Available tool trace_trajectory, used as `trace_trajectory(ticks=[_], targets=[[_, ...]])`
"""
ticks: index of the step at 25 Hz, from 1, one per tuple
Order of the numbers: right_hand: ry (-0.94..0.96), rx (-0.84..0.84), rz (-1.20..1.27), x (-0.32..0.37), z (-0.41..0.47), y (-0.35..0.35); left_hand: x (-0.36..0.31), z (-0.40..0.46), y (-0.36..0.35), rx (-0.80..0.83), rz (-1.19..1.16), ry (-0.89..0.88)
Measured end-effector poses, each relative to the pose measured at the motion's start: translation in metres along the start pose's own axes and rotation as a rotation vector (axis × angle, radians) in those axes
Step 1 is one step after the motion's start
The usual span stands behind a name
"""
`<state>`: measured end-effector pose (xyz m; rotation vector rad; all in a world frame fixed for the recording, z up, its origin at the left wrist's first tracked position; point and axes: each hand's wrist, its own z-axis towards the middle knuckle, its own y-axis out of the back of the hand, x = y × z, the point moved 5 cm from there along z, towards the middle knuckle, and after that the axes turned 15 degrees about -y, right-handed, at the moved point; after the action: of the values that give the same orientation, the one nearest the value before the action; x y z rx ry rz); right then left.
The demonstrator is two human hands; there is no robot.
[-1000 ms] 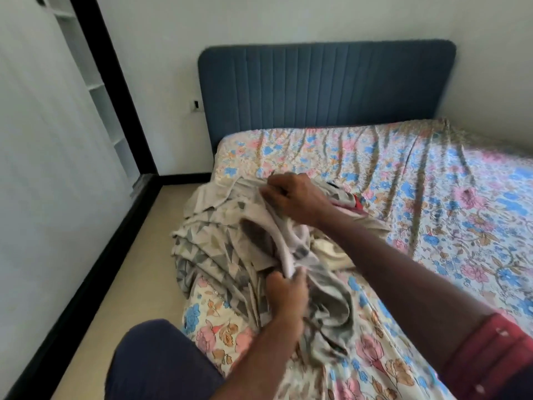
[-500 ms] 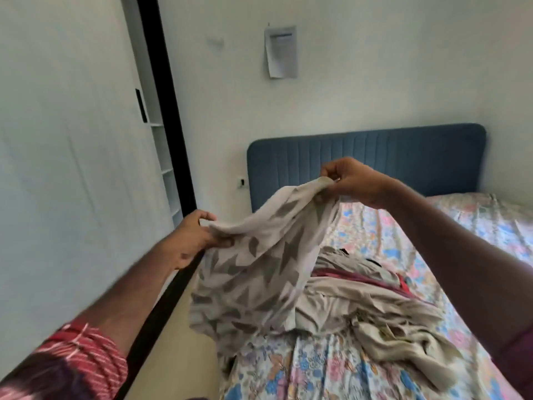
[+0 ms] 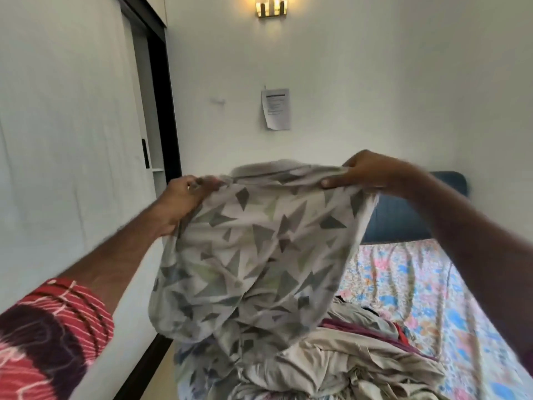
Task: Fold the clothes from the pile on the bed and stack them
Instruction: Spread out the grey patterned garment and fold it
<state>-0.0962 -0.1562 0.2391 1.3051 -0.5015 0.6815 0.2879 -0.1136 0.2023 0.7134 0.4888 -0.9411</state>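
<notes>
The person holds up a pale garment (image 3: 259, 255) printed with grey triangles, raised in front of the camera and spread between 2 hands. The left hand (image 3: 184, 197) grips the top edge on the left side, with its fingers curled around a bunch of the cloth, which covers the fingertips. The right hand (image 3: 366, 171) holds the top edge on the right side; its thumb (image 3: 337, 182) lies flat on the front of the cloth and the other fingers are curled behind it, so the edge is pinched between them. The cloth is stretched between both hands and hangs down in a loose curve, and its lower part reaches the pile of clothes (image 3: 346, 359) below. This pile lies on the near left part of the bed (image 3: 418, 298), which has a sheet with blue and pink flowers. In the pile there is beige cloth and something dark red, all crumpled. A red patterned sleeve (image 3: 49, 327) covers the left upper arm. Behind the bed is a blue headboard (image 3: 403, 220). On the white wall hangs a sheet of paper (image 3: 276, 108), and above it a wall lamp (image 3: 271, 7) is lit. At the left stands a wardrobe with a black frame (image 3: 165, 105).
</notes>
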Motion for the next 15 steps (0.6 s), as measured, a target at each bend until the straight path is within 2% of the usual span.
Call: trace_trajectory(ticks=[2,3,5,7,9,12,13,15], targets=[[-0.158,0.376,0.214,-0.023,-0.013,0.003,-0.011,-0.002,-0.002,0.313,0.141,-0.041],[-0.217,0.465,0.201,-0.036,-0.018,0.002,-0.009,-0.002,-0.002,0.37,0.187,-0.067],[-0.267,0.501,0.014,-0.059,-0.022,0.001,-0.005,0.002,-0.002,0.311,0.187,-0.14],[-0.188,0.501,-0.091,-0.068,-0.024,0.003,-0.01,0.006,-0.003,0.202,0.138,-0.231],[-0.003,0.454,0.102,-0.063,-0.026,0.014,-0.01,0.007,-0.003,0.075,0.034,-0.181],[0.137,0.473,0.619,-0.055,-0.035,0.019,-0.011,-0.004,-0.019,-0.061,-0.193,0.034],[0.14,0.481,0.676,-0.055,-0.033,0.011,-0.012,-0.009,-0.028,-0.048,-0.251,0.067],[0.112,0.465,0.662,-0.057,-0.027,-0.006,-0.018,-0.018,-0.043,0.079,-0.241,0.056]])
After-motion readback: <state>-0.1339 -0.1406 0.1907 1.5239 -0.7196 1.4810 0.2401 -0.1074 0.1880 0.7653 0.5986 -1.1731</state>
